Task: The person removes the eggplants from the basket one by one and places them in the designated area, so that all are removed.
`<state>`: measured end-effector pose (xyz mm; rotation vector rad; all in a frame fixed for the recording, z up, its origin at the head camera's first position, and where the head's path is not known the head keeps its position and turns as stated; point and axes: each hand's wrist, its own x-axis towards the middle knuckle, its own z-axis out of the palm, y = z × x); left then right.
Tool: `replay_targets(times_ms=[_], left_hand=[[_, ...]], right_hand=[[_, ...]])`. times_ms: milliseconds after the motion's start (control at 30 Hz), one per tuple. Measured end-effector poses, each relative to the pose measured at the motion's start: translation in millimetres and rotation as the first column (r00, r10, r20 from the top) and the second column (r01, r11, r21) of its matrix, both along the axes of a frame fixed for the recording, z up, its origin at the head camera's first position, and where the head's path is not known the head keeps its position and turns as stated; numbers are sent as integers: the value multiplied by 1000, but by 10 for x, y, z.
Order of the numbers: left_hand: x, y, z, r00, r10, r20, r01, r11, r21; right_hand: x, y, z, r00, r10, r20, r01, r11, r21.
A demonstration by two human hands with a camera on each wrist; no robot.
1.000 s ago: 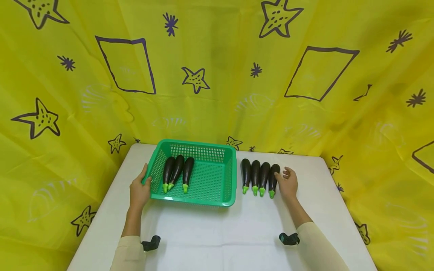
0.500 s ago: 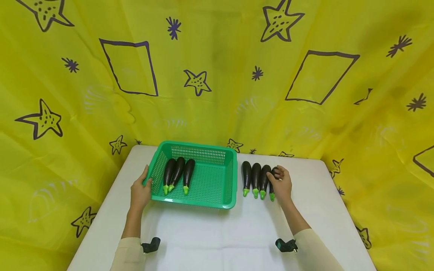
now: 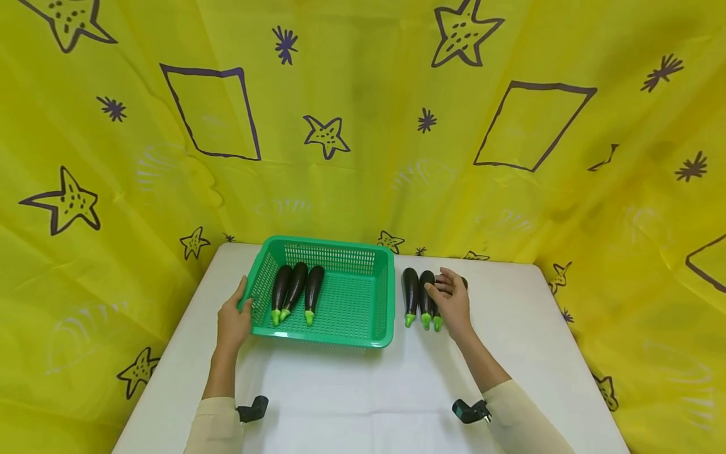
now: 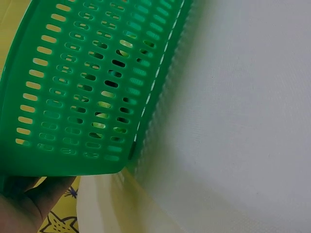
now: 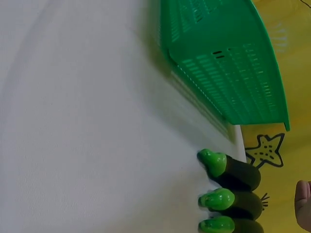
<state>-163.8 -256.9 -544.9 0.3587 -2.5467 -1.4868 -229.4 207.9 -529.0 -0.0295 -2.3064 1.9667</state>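
Note:
On the left of the table, a green perforated plastic basket (image 3: 354,344) holds three dark eggplants (image 3: 296,287) with green stem ends. My left hand (image 3: 234,318) grips its left rim, thumb on the near side; the left wrist view shows the hand (image 4: 29,208) under the basket's corner. Right of the basket lies a row of eggplants (image 3: 411,293). Over the row's right part is my right hand (image 3: 455,308), fingers loosely bent, thumb by the second eggplant (image 3: 426,296). It covers most of the third and fourth; whether it touches them I cannot tell.
A white-covered table (image 3: 368,391) stands against a yellow curtain (image 3: 363,189) with drawn stars, hanging at the back and both sides. Black devices sit at the left wrist (image 3: 253,410) and right wrist (image 3: 471,411). The basket's right wall stands close to the eggplant row.
My right hand has moved left along the row, from beside the rightmost eggplant to over the third. My left hand stays on the basket, and the eggplants lie as before.

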Motion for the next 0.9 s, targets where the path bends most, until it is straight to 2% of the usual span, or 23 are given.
replay_targets(times_ms=[333, 700, 900], left_hand=[[-18, 46, 10, 999, 39, -27, -39, 999, -21], [-3, 99, 14, 997, 72, -25, -73, 996, -51], [20, 134, 46, 997, 79, -15, -79, 996, -43]], right_hand=[[68, -250, 79, 991, 124, -47, -126, 991, -50], [81, -423, 95, 985, 159, -70, -162, 986, -42], [87, -553, 111, 970, 224, -99, -231, 971, -69]])
